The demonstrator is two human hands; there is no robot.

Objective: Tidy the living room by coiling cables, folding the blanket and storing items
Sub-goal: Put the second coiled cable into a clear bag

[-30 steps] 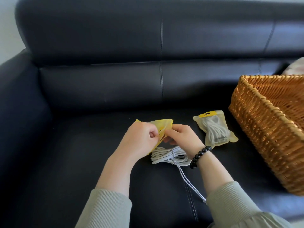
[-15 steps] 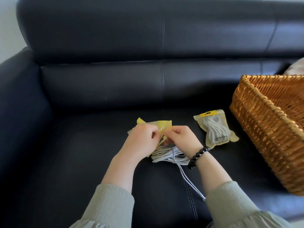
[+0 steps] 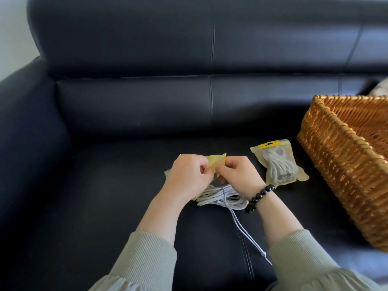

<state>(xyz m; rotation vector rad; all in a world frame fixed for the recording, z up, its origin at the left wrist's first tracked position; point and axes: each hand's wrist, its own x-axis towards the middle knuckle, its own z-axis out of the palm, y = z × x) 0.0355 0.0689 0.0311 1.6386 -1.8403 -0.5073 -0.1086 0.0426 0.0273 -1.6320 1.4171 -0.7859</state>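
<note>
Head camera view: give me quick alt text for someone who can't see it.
Both hands, left hand and right hand, pinch a yellow pouch above a coiled white cable on a dark sofa. A second pouch holding a cable lies beside a wicker basket.

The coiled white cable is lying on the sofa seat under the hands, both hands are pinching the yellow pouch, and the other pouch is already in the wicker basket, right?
Not quite. In the head view the other pouch lies on the sofa seat beside the wicker basket, not in it. The coiled white cable and both hands, left hand and right hand, on the yellow pouch are as you said.
</note>
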